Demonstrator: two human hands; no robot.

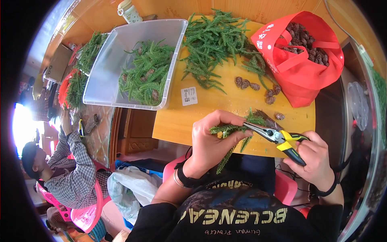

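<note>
Over the near edge of the wooden table (173, 123), my left hand (211, 139) pinches a green artificial pine sprig (226, 130) between thumb and fingers. My right hand (312, 157) is wrapped round the black and yellow handles of needle-nose pliers (274, 136). The pliers' tips meet the sprig right by my left thumb; whether they grip it or only touch it, I cannot tell. Just beyond the pliers lie loose pine cones (244, 83), with a single one (279, 116) nearer my right hand.
A clear plastic bin (100, 76) at left holds sprigs and cones. Green sprigs (215, 40) are heaped at the back, beside a red bag (294, 80) full of cones. A white label (189, 96) lies by the bin. Another person (76, 161) sits at far left.
</note>
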